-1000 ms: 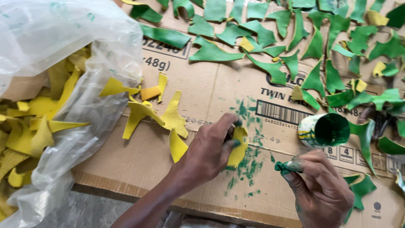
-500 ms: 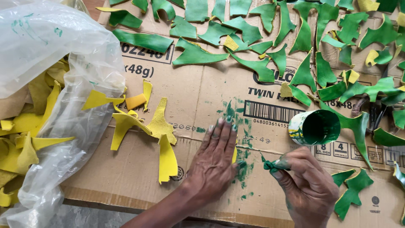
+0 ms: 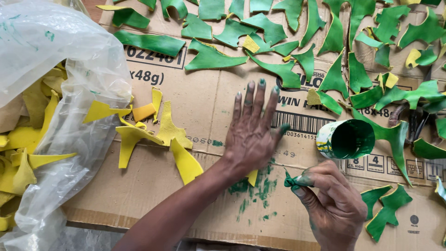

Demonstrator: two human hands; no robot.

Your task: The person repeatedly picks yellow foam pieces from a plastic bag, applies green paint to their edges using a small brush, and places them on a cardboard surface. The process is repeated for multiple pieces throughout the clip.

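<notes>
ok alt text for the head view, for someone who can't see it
The left hand lies flat, fingers spread, on a yellow scrap on cardboard smeared with green paint, while the right hand pinches a small green dauber beside a tipped can of green paint. Painted green scraps lie above; yellow scraps spill from a plastic bag at left.

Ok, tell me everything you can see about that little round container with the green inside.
The small container is a short cylinder lying on its side on the flattened cardboard, its open mouth turned toward the camera. The inside is coated dark green; the outer wall looks pale, with printing and green smears. It sits just above the right hand, which does not touch it, and a long green cut piece lies against its right side.
</notes>
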